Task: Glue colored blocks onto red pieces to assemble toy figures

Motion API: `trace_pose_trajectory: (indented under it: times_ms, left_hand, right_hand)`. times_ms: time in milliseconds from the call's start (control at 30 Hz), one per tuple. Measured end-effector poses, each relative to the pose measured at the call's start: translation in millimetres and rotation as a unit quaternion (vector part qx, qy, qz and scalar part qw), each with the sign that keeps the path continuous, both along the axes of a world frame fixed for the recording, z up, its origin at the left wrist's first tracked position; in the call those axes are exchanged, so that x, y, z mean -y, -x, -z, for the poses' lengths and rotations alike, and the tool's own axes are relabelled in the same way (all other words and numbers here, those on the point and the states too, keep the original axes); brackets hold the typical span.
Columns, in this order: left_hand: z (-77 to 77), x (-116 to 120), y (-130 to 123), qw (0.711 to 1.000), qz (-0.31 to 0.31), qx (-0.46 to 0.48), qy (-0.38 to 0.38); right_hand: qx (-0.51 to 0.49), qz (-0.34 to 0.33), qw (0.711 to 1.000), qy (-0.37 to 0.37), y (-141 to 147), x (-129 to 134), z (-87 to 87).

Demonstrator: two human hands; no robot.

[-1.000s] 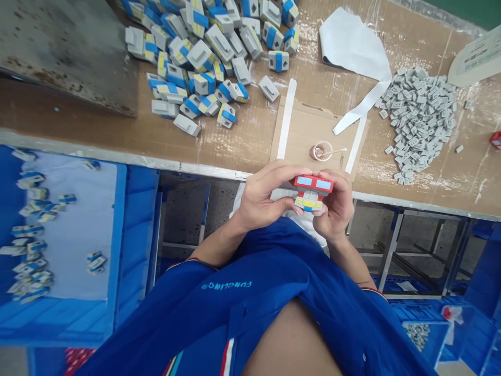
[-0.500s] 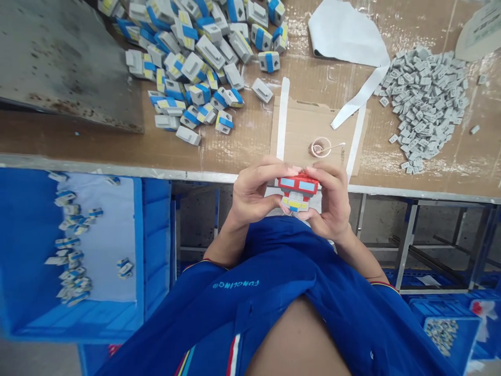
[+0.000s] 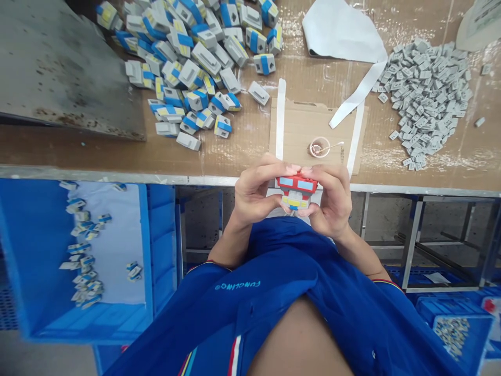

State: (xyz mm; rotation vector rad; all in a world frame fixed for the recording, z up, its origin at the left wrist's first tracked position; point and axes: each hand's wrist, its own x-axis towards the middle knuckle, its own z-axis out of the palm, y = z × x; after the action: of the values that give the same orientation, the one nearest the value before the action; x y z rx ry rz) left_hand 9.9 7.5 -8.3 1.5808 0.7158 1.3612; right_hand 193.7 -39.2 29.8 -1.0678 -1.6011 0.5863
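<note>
Between both hands, just off the table's front edge, is a toy robot torso [image 3: 296, 189]: red on top with two light blue windows, and a grey, yellow and blue part below. My left hand [image 3: 256, 189] is closed on its left side, fingers along the top and thumb under the lower part. My right hand [image 3: 332, 196] grips the other side in the same way. The fingertips of both hands nearly meet on the top edge. Behind the hands, a small cup [image 3: 319, 147] with a cotton swab across its rim stands on a taped cardboard sheet [image 3: 299, 122].
Many grey, blue and yellow toy parts [image 3: 195, 73] are heaped at the back left, near a stained metal box [image 3: 70, 68]. Small grey pieces [image 3: 426, 99] form a pile on the right. White cloth [image 3: 340, 31] lies between. A blue crate [image 3: 146, 250] with more parts stands below left.
The view has shifted slightly. Both hands keep the same hold on the toy torso, and nothing else has visibly moved.
</note>
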Motion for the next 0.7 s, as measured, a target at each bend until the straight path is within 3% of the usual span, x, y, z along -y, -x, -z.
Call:
trace_pose_trajectory:
  times_ms: [200,700]
  left_hand:
    - [-1.3,-10,-3,0.997,0.026,0.045,-0.052]
    - [-7.1,-13,-1,0.997,0.033,0.04,-0.055]
  right_hand:
    - [0.015,0.011,0.997,-0.077,3,-7,6.0]
    - [0.024,0.017,0.996,-0.085,0,-9,7.2]
